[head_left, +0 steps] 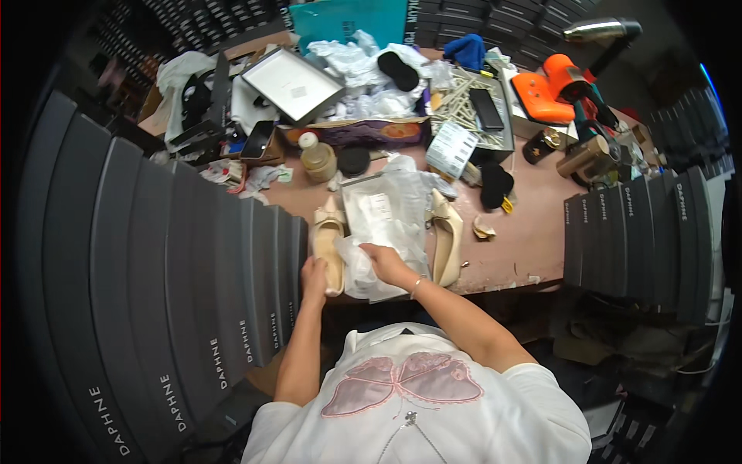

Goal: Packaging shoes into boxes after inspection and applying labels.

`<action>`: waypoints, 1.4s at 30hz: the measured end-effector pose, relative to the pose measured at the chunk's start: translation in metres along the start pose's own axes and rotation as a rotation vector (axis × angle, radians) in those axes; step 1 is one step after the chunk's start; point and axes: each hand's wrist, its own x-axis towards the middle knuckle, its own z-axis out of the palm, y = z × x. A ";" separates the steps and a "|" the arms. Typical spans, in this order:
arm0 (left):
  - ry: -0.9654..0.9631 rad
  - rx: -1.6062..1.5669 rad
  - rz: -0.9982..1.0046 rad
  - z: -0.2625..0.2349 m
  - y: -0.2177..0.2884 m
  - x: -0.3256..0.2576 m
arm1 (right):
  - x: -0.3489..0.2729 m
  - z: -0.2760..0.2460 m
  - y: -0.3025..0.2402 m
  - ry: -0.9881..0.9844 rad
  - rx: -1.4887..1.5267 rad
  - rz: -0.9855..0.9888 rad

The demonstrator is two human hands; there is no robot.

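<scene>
My left hand (314,277) is closed on the heel end of a cream shoe (329,236) with a bow-like trim at its toe. White translucent wrapping paper (359,267) is pinched in my right hand (384,261), just beside that shoe. Between the two shoes lies a shallow grey box (362,190), mostly covered by crumpled translucent sheets (403,197). The matching cream shoe (446,243) rests on its side along the right of the box, with neither hand on it.
Stacks of dark shoe boxes rise at left (154,255) and right (638,232). Behind are a bottle (317,158), a box lid (294,85), a bin of crumpled paper (363,104), a tray of pale sticks (461,97), black pads (496,185) and an orange tool (545,97).
</scene>
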 end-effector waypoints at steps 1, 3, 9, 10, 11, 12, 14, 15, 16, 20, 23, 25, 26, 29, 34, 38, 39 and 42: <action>0.042 -0.059 0.056 0.002 0.029 -0.029 | 0.002 0.004 0.013 0.039 -0.014 -0.075; 0.074 -0.098 0.221 -0.011 0.053 -0.085 | 0.005 0.004 0.017 0.040 -0.023 -0.116; 0.294 -0.212 0.339 0.034 0.103 -0.205 | -0.020 -0.049 -0.033 0.290 0.304 -0.236; 0.224 -0.048 0.380 0.034 0.083 -0.197 | -0.039 -0.076 -0.053 0.324 0.322 -0.241; 0.329 -0.154 0.223 0.069 0.088 -0.204 | -0.051 -0.089 -0.057 0.402 0.322 -0.325; 0.058 -0.203 0.245 0.081 0.092 -0.202 | -0.071 -0.109 -0.074 0.394 0.225 -0.397; -0.010 -0.363 0.148 0.113 0.069 -0.201 | -0.098 -0.110 -0.083 0.205 -0.073 -0.491; 0.018 -0.249 0.247 0.128 0.061 -0.201 | -0.108 -0.111 -0.083 0.131 -0.249 -0.512; -0.006 -0.121 0.284 0.136 0.058 -0.205 | -0.110 -0.104 -0.076 0.064 -0.333 -0.477; -0.068 0.049 0.315 0.151 0.048 -0.204 | -0.121 -0.103 -0.065 0.054 -0.356 -0.386; -0.154 -0.013 0.282 0.146 0.048 -0.198 | -0.138 -0.119 -0.066 0.039 -0.261 -0.476; -0.220 0.026 0.284 0.148 0.055 -0.195 | -0.132 -0.114 -0.056 0.149 -0.377 -0.478; -0.234 0.102 0.296 0.150 0.064 -0.198 | -0.121 -0.117 -0.056 0.197 -0.456 -0.452; -0.292 -0.027 0.207 0.148 0.068 -0.182 | -0.100 -0.120 -0.056 0.228 -0.437 -0.359; -0.419 -0.528 -0.209 0.106 0.078 -0.144 | -0.104 -0.151 -0.018 0.451 -0.091 -0.004; -0.421 -0.414 -0.235 0.089 0.087 -0.106 | -0.109 -0.148 0.027 0.463 0.171 0.140; -0.405 -0.372 -0.185 0.089 0.090 -0.099 | -0.111 -0.144 0.017 0.429 0.328 0.145; -0.442 -0.250 -0.085 0.095 0.090 -0.091 | -0.091 -0.118 -0.069 0.361 0.292 0.055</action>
